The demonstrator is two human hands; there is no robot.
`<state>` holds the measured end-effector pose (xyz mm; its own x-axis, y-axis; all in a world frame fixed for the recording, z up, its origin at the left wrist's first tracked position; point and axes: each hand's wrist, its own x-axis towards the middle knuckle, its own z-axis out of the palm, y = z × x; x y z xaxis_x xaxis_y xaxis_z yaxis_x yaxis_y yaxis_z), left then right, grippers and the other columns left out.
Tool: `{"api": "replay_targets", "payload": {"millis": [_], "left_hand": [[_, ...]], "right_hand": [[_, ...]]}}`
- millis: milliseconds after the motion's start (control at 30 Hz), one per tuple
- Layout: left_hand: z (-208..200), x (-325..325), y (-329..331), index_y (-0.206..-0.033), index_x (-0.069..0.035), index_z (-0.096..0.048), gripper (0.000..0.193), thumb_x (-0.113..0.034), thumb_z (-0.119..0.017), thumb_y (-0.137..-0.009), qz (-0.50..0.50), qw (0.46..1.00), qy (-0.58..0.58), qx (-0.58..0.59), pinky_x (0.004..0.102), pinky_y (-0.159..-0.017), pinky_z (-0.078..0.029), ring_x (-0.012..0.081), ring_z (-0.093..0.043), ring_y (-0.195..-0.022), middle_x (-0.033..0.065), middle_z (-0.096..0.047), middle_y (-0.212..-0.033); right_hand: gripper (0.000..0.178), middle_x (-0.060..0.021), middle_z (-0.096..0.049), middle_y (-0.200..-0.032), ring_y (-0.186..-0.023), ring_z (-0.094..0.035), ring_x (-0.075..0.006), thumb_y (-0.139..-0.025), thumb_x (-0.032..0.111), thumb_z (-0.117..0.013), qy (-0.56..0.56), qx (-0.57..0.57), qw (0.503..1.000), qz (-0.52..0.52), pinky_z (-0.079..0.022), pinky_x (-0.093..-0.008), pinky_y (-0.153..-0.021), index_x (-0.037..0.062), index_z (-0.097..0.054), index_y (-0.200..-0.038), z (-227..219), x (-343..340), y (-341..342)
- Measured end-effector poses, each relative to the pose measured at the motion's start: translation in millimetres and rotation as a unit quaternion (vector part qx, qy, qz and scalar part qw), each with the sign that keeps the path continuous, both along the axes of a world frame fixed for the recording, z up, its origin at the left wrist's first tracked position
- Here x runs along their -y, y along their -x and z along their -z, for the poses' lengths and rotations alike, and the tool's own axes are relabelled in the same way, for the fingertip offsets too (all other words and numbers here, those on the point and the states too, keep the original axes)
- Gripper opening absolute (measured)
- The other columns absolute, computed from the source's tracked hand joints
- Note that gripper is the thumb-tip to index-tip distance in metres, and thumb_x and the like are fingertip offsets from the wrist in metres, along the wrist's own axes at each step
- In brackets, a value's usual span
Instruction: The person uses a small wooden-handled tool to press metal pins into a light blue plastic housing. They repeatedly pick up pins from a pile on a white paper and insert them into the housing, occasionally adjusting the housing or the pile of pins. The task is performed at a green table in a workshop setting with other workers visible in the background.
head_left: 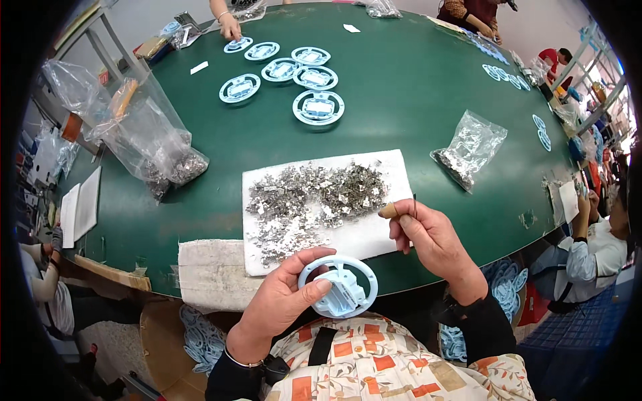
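Observation:
My left hand (284,291) grips a light-blue round plastic part (366,274) by its left side, thumb on its inner frame. The part is tilted, just off the near edge of a white board (394,170). Spread over that board are many small silvery metal pieces (287,207). At the board's right side, my right hand (435,244) is closed in a pinch, with a tan cover on one fingertip. A thin dark rod-like tool (414,206) sticks up from its fingers; its exact kind is unclear. The right hand is apart from the blue part.
Several blue round parts (319,107) lie farther back on the green table (394,80), where another person's hand (229,28) touches one. Bags of metal pieces stand left (180,167) and right (468,150). A cloth (214,274) lies left; boxes of blue parts (200,337) sit below.

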<state>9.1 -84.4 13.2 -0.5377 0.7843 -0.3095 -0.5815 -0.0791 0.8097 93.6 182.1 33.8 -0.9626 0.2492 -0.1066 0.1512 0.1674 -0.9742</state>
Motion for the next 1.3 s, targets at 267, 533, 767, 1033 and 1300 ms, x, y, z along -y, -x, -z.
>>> {"api": "replay_targets", "payload": {"millis": [267, 533, 767, 1033, 1300], "left_hand": [[8, 6, 6, -0.151, 0.001, -0.044, 0.046, -0.011, -0.051, -0.107, -0.049, 0.997, -0.024, 0.057, 0.0278, -0.098, -0.052, 0.0133, -0.062, -0.116, 0.01, -0.063, -0.129], [13, 10, 4, -0.147, 0.003, -0.048, 0.042, -0.01, -0.044, -0.108, -0.061, 0.997, -0.02, 0.051, 0.0287, -0.095, -0.055, 0.0121, -0.062, -0.113, 0.0103, -0.063, -0.13], [16, 6, 1, -0.135, 0.004, -0.058, 0.034, -0.016, -0.056, -0.108, -0.087, 0.995, -0.027, 0.047, 0.0261, -0.09, -0.057, 0.011, -0.068, -0.102, 0.0093, -0.071, -0.117], [11, 6, 1, -0.129, 0.001, -0.061, 0.03, -0.019, -0.056, -0.108, -0.065, 0.998, -0.006, 0.0, 0.0257, -0.088, -0.056, 0.0089, -0.067, -0.099, 0.0069, -0.071, -0.113], [21, -10, -1, -0.128, 0.001, -0.06, 0.027, -0.016, -0.055, -0.107, -0.042, 0.998, 0.022, -0.032, 0.0259, -0.085, -0.055, 0.01, -0.067, -0.095, 0.0063, -0.072, -0.109]], "right_hand": [[0.019, -0.01, -0.066, -0.086, -0.071, -0.059, -0.0173, -0.093, 0.006, -0.064, -0.235, -0.058, 0.97, -0.027, -0.049, -0.031, -0.066, -0.0013, -0.069, -0.11, -11, 14, 33], [0.026, 0.0046, -0.062, -0.087, -0.077, -0.05, -0.0034, -0.1, 0.017, -0.07, 0.029, 0.087, 0.99, -0.111, -0.044, -0.0224, -0.067, -0.0019, -0.068, -0.118, -16, 36, 20], [0.021, 0.0041, -0.062, -0.085, -0.07, -0.049, -0.0019, -0.102, 0.019, -0.067, 0.078, 0.133, 0.978, -0.139, -0.041, -0.0206, -0.061, 0.0007, -0.068, -0.112, -5, 36, 4], [0.017, 0.0024, -0.064, -0.079, -0.07, -0.049, -0.0045, -0.097, 0.014, -0.072, -0.096, 0.05, 0.992, -0.062, -0.045, -0.0242, -0.062, -0.001, -0.072, -0.105, -15, 31, 12], [0.015, -0.0018, -0.065, -0.079, -0.07, -0.052, -0.006, -0.098, 0.013, -0.069, -0.127, 0.037, 0.99, -0.044, -0.046, -0.0261, -0.063, -0.0009, -0.07, -0.104, -12, 17, 14]]}}
